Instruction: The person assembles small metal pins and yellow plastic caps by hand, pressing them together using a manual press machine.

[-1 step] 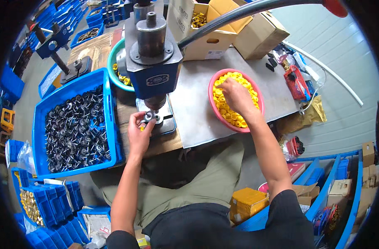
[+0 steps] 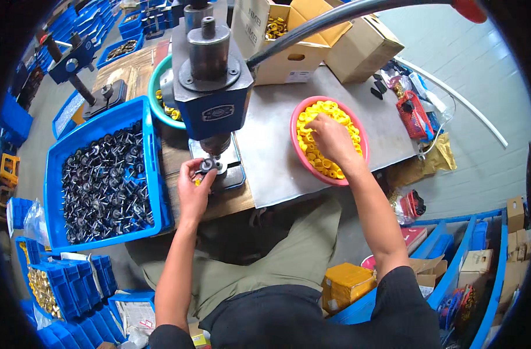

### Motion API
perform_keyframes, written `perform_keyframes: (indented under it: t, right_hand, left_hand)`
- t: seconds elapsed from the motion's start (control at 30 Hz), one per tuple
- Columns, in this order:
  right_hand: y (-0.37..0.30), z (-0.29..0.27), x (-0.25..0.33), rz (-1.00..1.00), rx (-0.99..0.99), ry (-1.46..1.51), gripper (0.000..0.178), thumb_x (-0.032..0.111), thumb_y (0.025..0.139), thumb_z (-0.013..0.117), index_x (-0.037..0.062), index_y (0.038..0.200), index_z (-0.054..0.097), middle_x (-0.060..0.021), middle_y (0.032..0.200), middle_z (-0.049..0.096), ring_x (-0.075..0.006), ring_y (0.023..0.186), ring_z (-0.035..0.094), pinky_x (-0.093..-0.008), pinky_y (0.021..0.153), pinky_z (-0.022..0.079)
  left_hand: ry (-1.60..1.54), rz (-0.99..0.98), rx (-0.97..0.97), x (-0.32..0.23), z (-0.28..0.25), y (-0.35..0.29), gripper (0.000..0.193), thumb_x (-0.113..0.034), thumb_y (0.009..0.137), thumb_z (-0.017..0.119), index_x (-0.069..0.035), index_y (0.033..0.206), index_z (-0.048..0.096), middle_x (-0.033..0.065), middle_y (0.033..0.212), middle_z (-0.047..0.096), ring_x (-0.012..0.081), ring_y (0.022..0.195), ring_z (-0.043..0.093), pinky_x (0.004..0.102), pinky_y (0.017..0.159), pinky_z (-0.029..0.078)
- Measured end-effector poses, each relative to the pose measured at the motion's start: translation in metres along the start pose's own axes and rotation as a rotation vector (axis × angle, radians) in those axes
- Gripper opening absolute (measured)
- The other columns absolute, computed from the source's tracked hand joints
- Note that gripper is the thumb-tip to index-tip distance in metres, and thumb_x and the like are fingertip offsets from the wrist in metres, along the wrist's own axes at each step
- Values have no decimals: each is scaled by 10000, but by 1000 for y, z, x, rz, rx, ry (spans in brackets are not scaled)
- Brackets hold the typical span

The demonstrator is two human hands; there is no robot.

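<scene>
A wooden workbench [image 2: 235,201], partly under a flat grey sheet [image 2: 271,163], stands among blue plastic crates [image 2: 76,285] and bears a blue steel press [image 2: 191,116] and a round pink plastic basin [image 2: 303,160]. The right hand [image 2: 333,141] dips into its yellow caps [image 2: 322,161] — grip unclear — and the left hand [image 2: 193,189] pinches a dark round part [image 2: 206,166] by the press.

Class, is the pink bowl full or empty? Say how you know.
The pink bowl isn't empty: yellow pieces spread across its inside. Completely full? Cannot tell; their depth is hidden.

There is one pink basin [image 2: 294,134] of yellow caps [image 2: 318,160], one turquoise basin [image 2: 154,93], one blue tub [image 2: 151,134] of black parts [image 2: 105,180].
</scene>
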State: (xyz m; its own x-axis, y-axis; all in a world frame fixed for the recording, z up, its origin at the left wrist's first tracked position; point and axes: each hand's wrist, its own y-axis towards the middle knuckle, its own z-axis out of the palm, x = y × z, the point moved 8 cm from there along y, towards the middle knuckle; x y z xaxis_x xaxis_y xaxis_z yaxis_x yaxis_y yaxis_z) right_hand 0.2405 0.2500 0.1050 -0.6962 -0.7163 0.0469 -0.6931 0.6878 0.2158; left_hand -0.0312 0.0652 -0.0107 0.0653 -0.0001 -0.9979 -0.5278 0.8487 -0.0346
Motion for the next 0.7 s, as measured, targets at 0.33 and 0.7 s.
perform_keyframes:
  t: [0.33,0.7]
  right_hand:
    - [-10,7,-7,93,-52,52,114,144,819,651,50,875,684,-153,887,641,-348,817,663,-472,735,529]
    - [-25,-14,2,81,-260,136,267,63,847,651,52,1113,670,-139,897,636,-307,820,644,-418,740,519]
  left_hand:
    - [105,-18,6,-1,0,-9,366,-73,836,750,-24,1160,589,-5,959,583,35,697,502,183,575,419]
    - [100,-32,-55,-2,-14,-12,353,-98,842,749,-32,1143,579,24,1013,600,74,781,555,211,593,465]
